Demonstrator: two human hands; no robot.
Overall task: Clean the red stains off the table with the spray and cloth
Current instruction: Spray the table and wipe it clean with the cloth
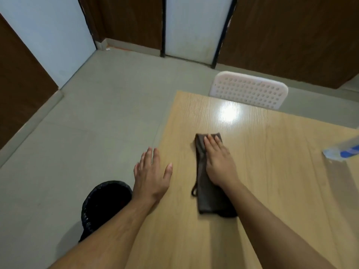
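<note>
While only the head view is available, findings are taken from it and placed relative to the cloth (206, 183).

Placement: the cloth, dark brown and folded into a long strip, lies flat on the wooden surface (272, 191) near its left edge. No red stain is visible around the cloth; whether any lies under it cannot be told. The spray bottle (342, 150), blurred, sits well to the right of the cloth at the picture's edge, untouched. A white perforated chair (248, 92) stands beyond the cloth at the far edge. A black bin (104, 202) stands on the floor to the cloth's left.

Hand pose: the right hand (217, 162) rests palm-down on the cloth's far half, fingers straight and together, its grip apart, judged to be pressing for a wipe. The left hand (151, 171) lies flat, fingers spread, over the surface's left edge beside the cloth, holding nothing, probably bracing.
</note>
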